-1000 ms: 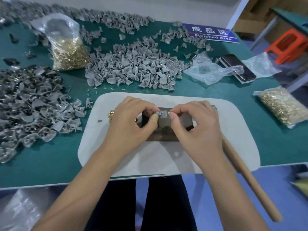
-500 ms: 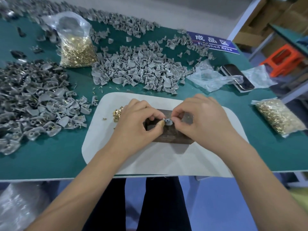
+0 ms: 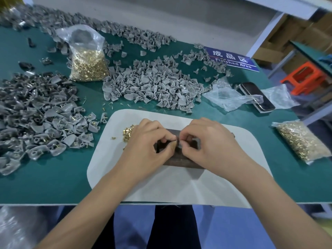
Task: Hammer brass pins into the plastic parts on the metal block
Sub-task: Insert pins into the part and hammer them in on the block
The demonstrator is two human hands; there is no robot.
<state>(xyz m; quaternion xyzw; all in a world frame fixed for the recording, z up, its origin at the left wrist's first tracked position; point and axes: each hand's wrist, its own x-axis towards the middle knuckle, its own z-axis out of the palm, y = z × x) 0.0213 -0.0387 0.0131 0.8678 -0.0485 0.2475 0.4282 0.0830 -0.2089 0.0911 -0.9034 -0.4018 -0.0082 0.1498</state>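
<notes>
Both curled hands, left hand (image 3: 149, 141) and right hand (image 3: 208, 142), met fingertip to fingertip, pinching a small grey plastic part (image 3: 177, 143) over the dark rectangular metal block (image 3: 179, 159).

Both hands — left hand (image 3: 147, 141), right hand (image 3: 210, 142) — pinch a small grey plastic part (image 3: 177, 143) over the metal block (image 3: 181, 159).

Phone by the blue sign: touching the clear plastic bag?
Touching. The head view shows the clear plastic bag draped over the phone, its edge lying across the dark screen.
</notes>
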